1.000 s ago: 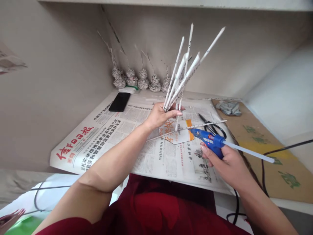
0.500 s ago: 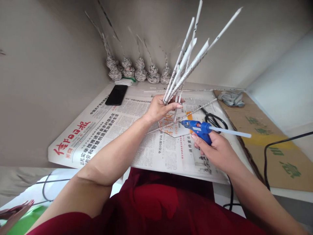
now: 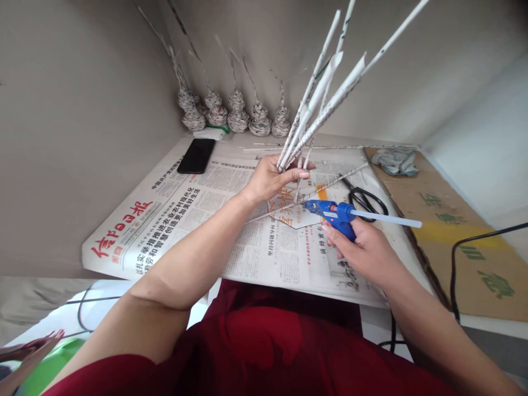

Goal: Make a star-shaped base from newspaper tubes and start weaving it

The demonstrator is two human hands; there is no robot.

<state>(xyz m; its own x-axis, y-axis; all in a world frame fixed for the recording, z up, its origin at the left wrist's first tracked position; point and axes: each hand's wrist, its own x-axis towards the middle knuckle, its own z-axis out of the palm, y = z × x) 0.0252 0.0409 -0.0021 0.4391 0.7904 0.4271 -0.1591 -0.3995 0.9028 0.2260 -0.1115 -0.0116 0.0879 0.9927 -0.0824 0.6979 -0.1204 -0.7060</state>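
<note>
My left hand (image 3: 274,177) is closed around the lower part of a bundle of rolled newspaper sticks (image 3: 315,110), which fan out up and to the right. In my right hand (image 3: 363,247) is a blue hot glue gun (image 3: 336,215), gripped by its handle, with a long white glue stick out of its back. The gun's nozzle is at the lower end of a paper stick below my left hand; whether it touches is too small to tell. A thin newspaper stick (image 3: 340,181) slants behind the nozzle, above the newspaper (image 3: 243,258).
Black-handled scissors (image 3: 365,199) lie behind the gun. A black phone (image 3: 197,155) rests at the left. Several woven paper gourds (image 3: 238,113) line the back wall. Cardboard (image 3: 457,242) with crumpled paper (image 3: 395,161) and a black cable (image 3: 452,275) are at right. Another person's hand (image 3: 47,341) shows at lower left.
The paper bundle has tilted slightly further right, its tips higher in view. The glue gun has moved slightly up and left. Both hands keep their hold, and the view has shifted a little.
</note>
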